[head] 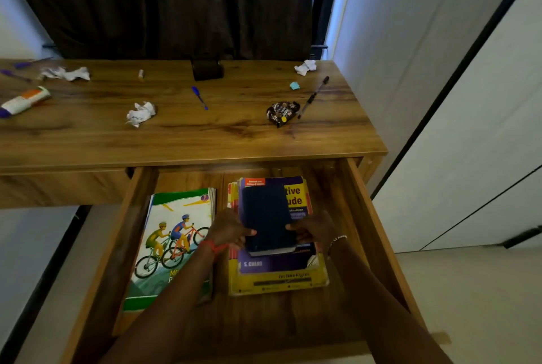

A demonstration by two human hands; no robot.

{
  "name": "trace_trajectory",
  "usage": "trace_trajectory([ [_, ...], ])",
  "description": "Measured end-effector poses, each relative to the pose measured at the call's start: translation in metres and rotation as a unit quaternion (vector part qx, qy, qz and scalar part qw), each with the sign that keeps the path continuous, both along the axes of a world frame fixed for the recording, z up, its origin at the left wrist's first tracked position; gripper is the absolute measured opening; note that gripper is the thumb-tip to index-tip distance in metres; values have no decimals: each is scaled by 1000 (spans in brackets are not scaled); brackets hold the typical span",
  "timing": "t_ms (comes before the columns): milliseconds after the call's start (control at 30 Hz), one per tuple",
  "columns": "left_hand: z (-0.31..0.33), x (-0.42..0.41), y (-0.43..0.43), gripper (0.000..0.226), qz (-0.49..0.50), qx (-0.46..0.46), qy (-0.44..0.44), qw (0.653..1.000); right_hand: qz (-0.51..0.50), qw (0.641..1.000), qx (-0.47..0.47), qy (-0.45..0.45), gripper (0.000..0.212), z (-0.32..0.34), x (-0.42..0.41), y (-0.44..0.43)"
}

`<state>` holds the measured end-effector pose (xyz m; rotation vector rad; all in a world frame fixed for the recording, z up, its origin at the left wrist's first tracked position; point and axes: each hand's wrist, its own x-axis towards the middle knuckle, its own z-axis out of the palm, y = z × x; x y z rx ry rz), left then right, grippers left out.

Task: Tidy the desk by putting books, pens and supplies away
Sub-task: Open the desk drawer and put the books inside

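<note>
A small dark blue book point(267, 217) lies on top of a stack of purple and yellow books point(296, 196) in the open wooden drawer point(378, 231). My left hand point(230, 231) grips its left edge and my right hand point(315, 230) grips its right edge. A book with cyclists on its cover point(173, 234) lies in the drawer's left part. On the desk top point(187, 135) lie a blue pen point(200, 98), a black pen point(313, 96), purple pens point(17, 69) at the far left and a glue tube point(25, 101).
Crumpled papers point(140, 114) point(65, 73) point(305, 67), a snack wrapper point(282, 113), a small blue scrap point(294, 85) and a dark holder point(207, 69) sit on the desk. A dark curtain hangs behind; white cabinet doors point(469, 129) stand to the right.
</note>
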<state>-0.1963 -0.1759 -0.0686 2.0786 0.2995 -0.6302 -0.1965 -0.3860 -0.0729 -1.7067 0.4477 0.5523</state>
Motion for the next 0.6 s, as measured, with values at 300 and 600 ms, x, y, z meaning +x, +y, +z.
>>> trace_trajectory([
  [300, -21, -16, -8, 28, -18, 22, -135, 990, -10, 1000, 4, 25, 19, 2, -4, -4],
  [600, -19, -35, -9, 28, -48, 58, -153, 985, -44, 999, -26, 7, 39, -6, -8, 3],
])
